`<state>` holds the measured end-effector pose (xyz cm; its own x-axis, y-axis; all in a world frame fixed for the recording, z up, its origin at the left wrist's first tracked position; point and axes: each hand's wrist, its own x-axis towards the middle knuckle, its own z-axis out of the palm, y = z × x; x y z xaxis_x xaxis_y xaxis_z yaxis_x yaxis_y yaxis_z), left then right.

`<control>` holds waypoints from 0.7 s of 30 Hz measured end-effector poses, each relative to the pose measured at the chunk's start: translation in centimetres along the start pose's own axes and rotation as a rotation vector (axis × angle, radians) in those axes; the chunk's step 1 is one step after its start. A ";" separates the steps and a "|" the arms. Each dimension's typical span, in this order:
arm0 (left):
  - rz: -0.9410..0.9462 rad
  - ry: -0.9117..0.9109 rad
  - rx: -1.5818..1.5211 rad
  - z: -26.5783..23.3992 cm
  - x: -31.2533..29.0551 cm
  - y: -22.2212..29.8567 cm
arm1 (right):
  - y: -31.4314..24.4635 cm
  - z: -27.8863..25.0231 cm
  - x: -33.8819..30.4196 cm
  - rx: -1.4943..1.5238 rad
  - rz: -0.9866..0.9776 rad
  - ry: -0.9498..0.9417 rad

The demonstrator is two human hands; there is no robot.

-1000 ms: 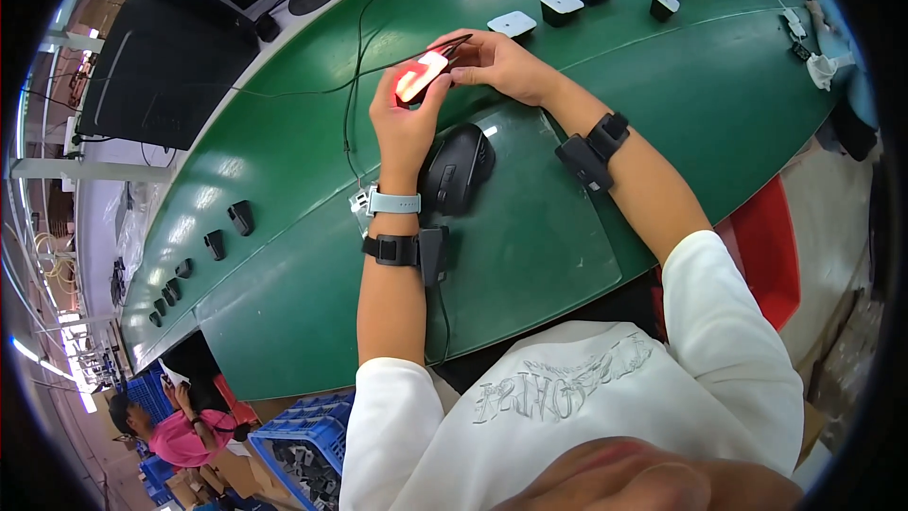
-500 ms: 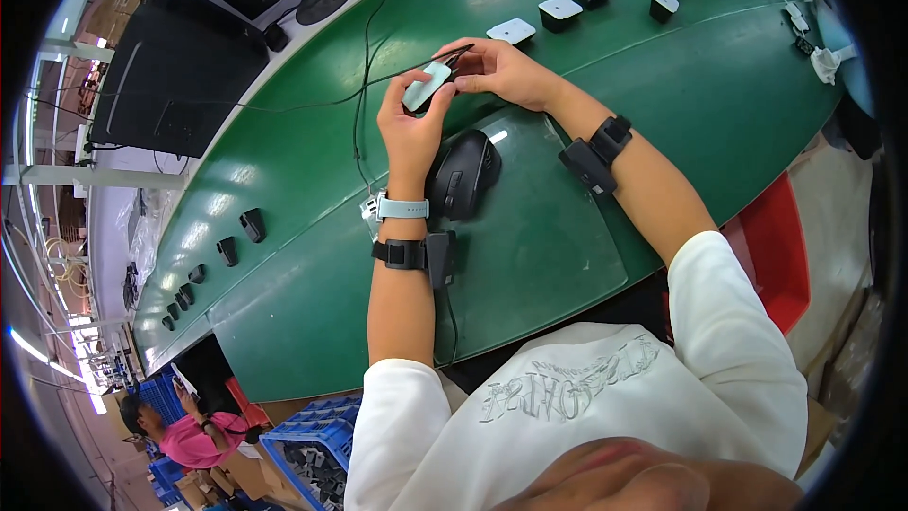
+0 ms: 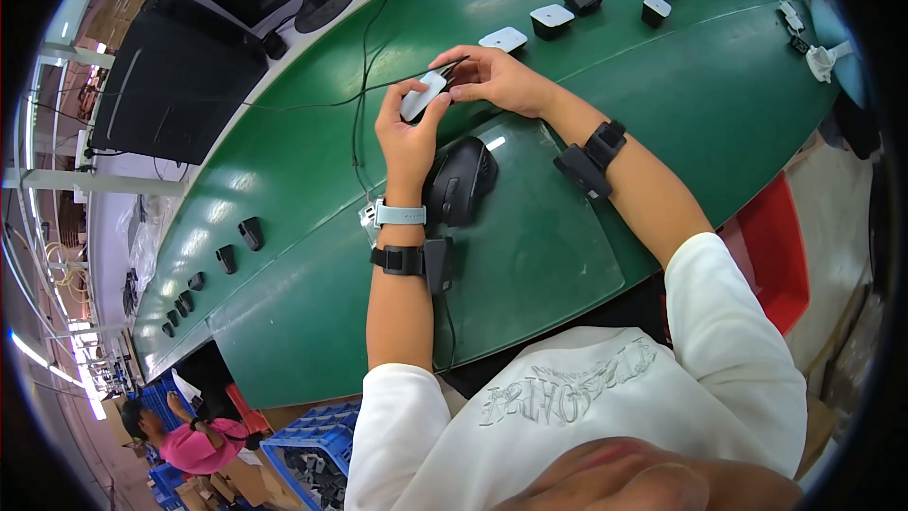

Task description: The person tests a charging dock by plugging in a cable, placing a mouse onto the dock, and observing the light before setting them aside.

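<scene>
My left hand (image 3: pixel 407 140) is closed round a small black device with a white face (image 3: pixel 423 97), gripping it by its sides. From the right, my right hand (image 3: pixel 506 80) pinches the end of a black cable (image 3: pixel 312 107) against the device's edge. The fingers hide whether the plug sits inside the device. Just below my hands, a large black computer mouse (image 3: pixel 461 182) rests on a clear sheet (image 3: pixel 549 237). Beyond my right hand lies another white-faced device (image 3: pixel 503 39).
Several more black and white devices (image 3: pixel 551 21) stand along the green table (image 3: pixel 312 322) at the far right. Small black pieces (image 3: pixel 250 233) line its left side. A monitor (image 3: pixel 180 66) is at the back left. A red bin (image 3: pixel 771 255) and a blue crate (image 3: pixel 312 445) flank me.
Both hands still hold the device and the cable end, shifted only slightly. The device's white face has tilted a little. At lower left, the person in pink has moved an arm.
</scene>
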<state>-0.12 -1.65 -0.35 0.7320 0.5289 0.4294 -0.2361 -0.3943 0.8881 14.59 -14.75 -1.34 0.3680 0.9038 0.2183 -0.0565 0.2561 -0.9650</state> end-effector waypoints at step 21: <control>0.245 -0.164 0.671 0.4 0.1 2.6 | 1.9 -0.3 0.8 -0.019 0.107 0.192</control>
<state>-0.40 -2.88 1.94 0.8073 0.2676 0.5260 -0.0019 -0.8901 0.4557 15.01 -13.66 -3.07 0.5307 0.8434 0.0842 -0.0880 0.1536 -0.9842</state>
